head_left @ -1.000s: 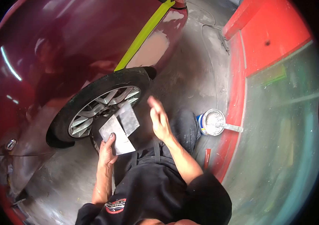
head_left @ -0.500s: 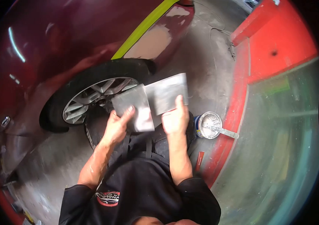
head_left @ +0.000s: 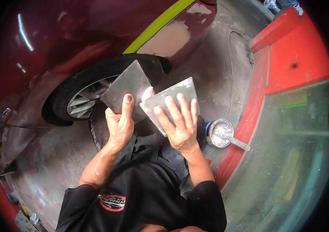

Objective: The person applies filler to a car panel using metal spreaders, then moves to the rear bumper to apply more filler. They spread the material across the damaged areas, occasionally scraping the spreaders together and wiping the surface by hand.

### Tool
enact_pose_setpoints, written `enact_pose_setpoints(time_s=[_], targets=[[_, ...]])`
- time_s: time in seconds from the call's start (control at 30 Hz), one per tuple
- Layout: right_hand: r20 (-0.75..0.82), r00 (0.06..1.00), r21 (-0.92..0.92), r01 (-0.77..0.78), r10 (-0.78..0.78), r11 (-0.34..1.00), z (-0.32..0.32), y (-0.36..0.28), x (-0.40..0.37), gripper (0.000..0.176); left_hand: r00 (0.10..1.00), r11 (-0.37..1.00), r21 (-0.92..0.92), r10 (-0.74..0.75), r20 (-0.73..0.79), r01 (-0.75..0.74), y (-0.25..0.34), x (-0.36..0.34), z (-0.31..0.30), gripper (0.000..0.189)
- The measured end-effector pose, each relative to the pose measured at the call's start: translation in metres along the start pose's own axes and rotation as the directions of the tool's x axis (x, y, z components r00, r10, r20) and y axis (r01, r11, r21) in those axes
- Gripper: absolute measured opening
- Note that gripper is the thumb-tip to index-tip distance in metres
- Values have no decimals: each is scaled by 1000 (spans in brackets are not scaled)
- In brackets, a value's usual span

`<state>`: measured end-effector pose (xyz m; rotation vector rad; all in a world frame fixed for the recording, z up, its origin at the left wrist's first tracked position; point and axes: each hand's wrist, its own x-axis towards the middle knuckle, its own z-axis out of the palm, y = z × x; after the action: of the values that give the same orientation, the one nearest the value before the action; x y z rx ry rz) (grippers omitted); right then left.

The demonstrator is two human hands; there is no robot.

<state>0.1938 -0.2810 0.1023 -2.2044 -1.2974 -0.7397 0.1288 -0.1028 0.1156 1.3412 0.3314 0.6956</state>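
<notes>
– Starting at the left hand point(head_left: 120, 123): what is its state?
– Pinching the near side of a thin, dark-grey, square metal-looking plate point(head_left: 127, 81), thumb on top; underside fingers hidden.
– Right hand point(head_left: 182, 133)?
– Holding a pale-grey, flat, four-sided plate point(head_left: 188, 86), four fingers spread over its face; thumb not visible. Both plates are above the lap, before the wheel.
– Handling estimate?
– Plates: probably light and stiff, perhaps springy at the edges. Best hold: the near edge, thumb opposing fingers. The small, glossy pink lump of paste point(head_left: 148, 93) between them looks soft, likely sticky; which plate bears it, I cannot tell.
– Farther out?
– A silver-spoked, black-tyred wheel point(head_left: 85, 104), a maroon car panel point(head_left: 95, 34) with a beige matt patch point(head_left: 168, 40), and a blue-sided round tin point(head_left: 209, 133) near the right leg.
</notes>
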Motion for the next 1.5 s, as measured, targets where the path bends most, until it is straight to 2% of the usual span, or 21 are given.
enact_pose_setpoints(time_s=[0.1,0.17,0.2,0.23,0.3,0.37,0.4,0.43,0.5,0.6,0.7,0.83,1.03,1.3,1.33,1.43,1.5], targets=[[77,997,79,-6,0,997,10,-2,-7,39,997,992,121,25,-73,-16,3,2,11,26],[141,988,146,43,-63,988,13,-1,-11,39,988,971,234,-11,-153,47,2,5,-5,27],[255,966,186,-3,-45,983,17,4,-11,39,944,990,140,24,-328,24,2,8,-9,28],[154,988,250,-28,-11,968,30,16,-8,46,935,996,86,65,-348,-37,4,11,-22,29],[-31,979,227,-187,199,956,51,42,11,58,952,995,23,102,-290,-100,-12,8,-68,31],[-277,899,302,-254,340,919,67,65,44,66,968,994,-48,-105,-230,96,-17,3,-84,32],[-347,885,241,-236,311,941,73,76,62,65,959,978,-73,-208,-193,197,-19,-1,-95,34],[-413,868,177,-221,276,959,78,86,77,65,901,901,-162,-421,-105,402,-26,-8,-114,38],[-502,830,124,-208,242,970,88,97,101,64,815,814,-144,-575,-70,562,-41,-22,-141,40],[-545,806,66,-232,230,970,94,103,116,63,778,759,-217,-628,1,613,-68,-40,-177,41],[-538,803,59,-267,256,962,96,107,124,64,763,751,-217,-645,-38,624,-77,-49,-182,42],[-484,817,34,-340,313,940,94,104,127,70,743,725,-308,-665,-79,616,-87,-47,-187,40],[-408,859,38,-321,308,946,96,108,124,74,747,722,-350,-659,-85,597,-99,-49,-201,42],[-244,926,130,-264,289,956,87,82,91,72,754,737,-295,-653,-78,608,-96,-46,-187,39],[-245,934,107,-242,261,964,82,85,88,71,754,737,-295,-653,-77,608,-95,-45,-187,39],[-406,853,163,-285,327,945,85,98,100,71,754,744,-296,-649,-102,599,-99,-47,-190,39],[-457,839,116,-274,297,955,85,105,112,70,754,738,-318,-650,-97,596,-100,-48,-193,40]])
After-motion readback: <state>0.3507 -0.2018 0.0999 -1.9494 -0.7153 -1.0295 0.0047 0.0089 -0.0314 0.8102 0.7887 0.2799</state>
